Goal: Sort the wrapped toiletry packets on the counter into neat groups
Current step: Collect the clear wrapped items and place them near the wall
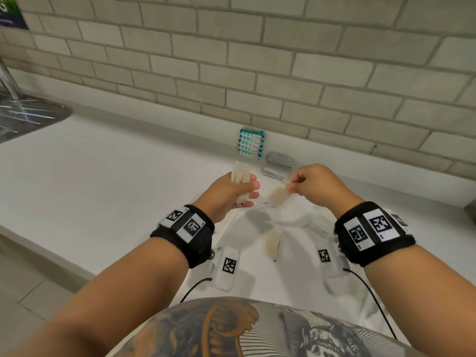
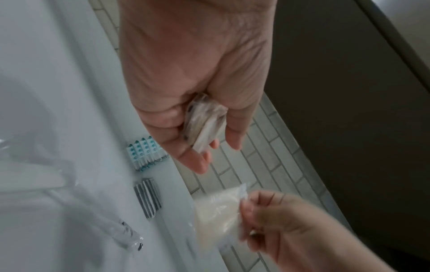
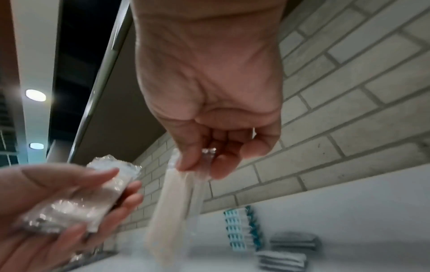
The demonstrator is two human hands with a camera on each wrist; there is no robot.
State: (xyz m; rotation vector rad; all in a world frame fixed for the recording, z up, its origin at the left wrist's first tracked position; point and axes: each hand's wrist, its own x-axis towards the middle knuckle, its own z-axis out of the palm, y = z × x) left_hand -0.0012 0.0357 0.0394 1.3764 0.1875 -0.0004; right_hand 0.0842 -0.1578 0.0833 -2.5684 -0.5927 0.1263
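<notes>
Left grip is clamping a stack of clear packets; right grip is pinching one beige packet above the bench, teal packets behind.

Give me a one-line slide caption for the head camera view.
Left hand grips a bundle of clear packets while right hand pinches another packet above the counter.

Even, soft indoor light; faint shadows on the white counter; two ceiling lamps glow; wrist views blurred by motion; brick lines bend at edges.
</notes>
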